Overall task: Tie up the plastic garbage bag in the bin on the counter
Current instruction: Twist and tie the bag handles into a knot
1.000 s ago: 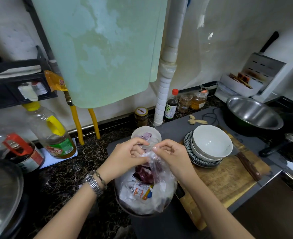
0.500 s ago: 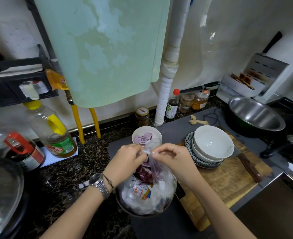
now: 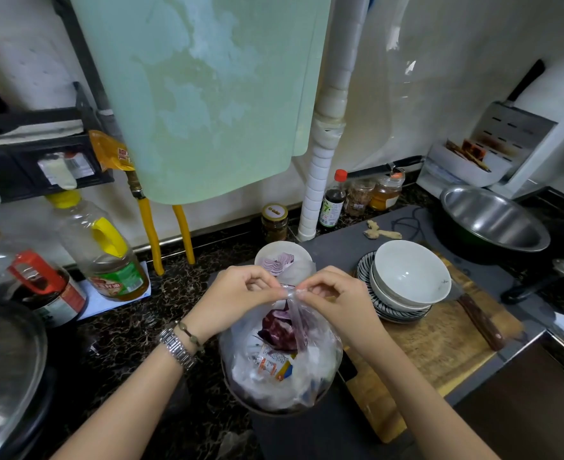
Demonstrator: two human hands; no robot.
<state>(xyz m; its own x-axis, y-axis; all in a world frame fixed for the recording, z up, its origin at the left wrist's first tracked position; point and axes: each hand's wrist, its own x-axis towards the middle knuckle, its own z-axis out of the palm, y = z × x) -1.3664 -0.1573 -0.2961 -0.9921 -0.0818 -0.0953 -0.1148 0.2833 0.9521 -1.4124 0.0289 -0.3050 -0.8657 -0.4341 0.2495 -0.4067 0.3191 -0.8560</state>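
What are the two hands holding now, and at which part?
Both the left hand and the right hand pinch the clear plastic garbage bag at its gathered top edge, above the bin.

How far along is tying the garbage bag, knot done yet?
Done: the clear garbage bag is full, with its top gathered above the bin. In hand: the left hand and right hand pinch the twisted plastic between their fingertips, over the bag. Left: no finished knot shows; the ends need crossing and pulling tight. The bag sits in the bin.
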